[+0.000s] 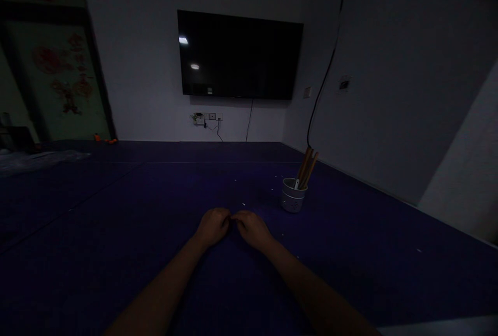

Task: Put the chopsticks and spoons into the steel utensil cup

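Note:
My left hand (212, 226) and my right hand (252, 228) rest on the dark blue mat (116, 232), side by side, fingertips touching each other. Both hands have their fingers curled under, pressed together. Whatever sits between the fingertips is too small and too dark to make out. To the right of my right hand stands a small white perforated holder (292, 196) with several wooden sticks (307, 167) leaning out of it.
A black television (239, 56) hangs on the white wall ahead, with wall sockets (206, 117) below it. A black cable (324, 77) runs down the right wall. Small white specks lie on the mat. Crumpled plastic (35, 158) lies at the far left.

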`<state>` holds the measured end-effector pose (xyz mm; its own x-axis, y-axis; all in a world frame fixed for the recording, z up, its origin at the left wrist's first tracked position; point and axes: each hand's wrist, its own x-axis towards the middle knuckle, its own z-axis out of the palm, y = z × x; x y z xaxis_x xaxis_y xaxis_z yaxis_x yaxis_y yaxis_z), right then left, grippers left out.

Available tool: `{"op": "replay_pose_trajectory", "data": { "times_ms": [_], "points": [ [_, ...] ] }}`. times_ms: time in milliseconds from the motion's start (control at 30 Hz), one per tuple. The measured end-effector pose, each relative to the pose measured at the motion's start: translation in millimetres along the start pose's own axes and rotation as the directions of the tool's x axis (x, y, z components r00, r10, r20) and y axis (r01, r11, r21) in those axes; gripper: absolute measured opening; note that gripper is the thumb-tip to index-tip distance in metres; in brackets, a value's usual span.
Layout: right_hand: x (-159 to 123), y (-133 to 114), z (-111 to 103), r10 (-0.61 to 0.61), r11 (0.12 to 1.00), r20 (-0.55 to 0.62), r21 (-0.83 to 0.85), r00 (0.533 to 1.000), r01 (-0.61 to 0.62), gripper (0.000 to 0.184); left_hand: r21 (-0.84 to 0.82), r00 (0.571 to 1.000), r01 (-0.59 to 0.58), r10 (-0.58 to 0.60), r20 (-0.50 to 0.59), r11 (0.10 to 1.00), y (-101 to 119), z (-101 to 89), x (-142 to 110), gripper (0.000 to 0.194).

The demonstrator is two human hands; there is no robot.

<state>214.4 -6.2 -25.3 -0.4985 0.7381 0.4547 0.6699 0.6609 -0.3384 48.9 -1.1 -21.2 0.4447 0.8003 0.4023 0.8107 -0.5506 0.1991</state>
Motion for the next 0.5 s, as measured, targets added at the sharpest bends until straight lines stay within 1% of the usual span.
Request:
{"op": "replay_pose_trajectory", "data": {
  "times_ms": [367, 433, 500],
  "points": [
    [0.4, 2.1, 2.8, 0.002, 1.0, 0.011, 0.02, 1.0, -0.002, 0.038, 0.001, 1.0, 0.007, -0.007, 0.009, 1.0, 1.2, -1.7, 0.0, 0.02],
    [0.1, 1.6, 4.0, -0.005, 1.0, 0.0, 0.021, 1.0, 0.005, 0.038, -0.002, 1.0, 0.006, -0.006, 0.011, 1.0, 0.9, -1.7, -0.2, 0.02],
    [0.4, 0.8, 3.5, -0.022, 1.0, -0.037, 0.016, 0.999, 0.022, 0.037, 0.001, 1.0, 0.005, -0.005, 0.012, 1.0, 0.7, -2.0, -0.3, 0.019]
  ]
}}
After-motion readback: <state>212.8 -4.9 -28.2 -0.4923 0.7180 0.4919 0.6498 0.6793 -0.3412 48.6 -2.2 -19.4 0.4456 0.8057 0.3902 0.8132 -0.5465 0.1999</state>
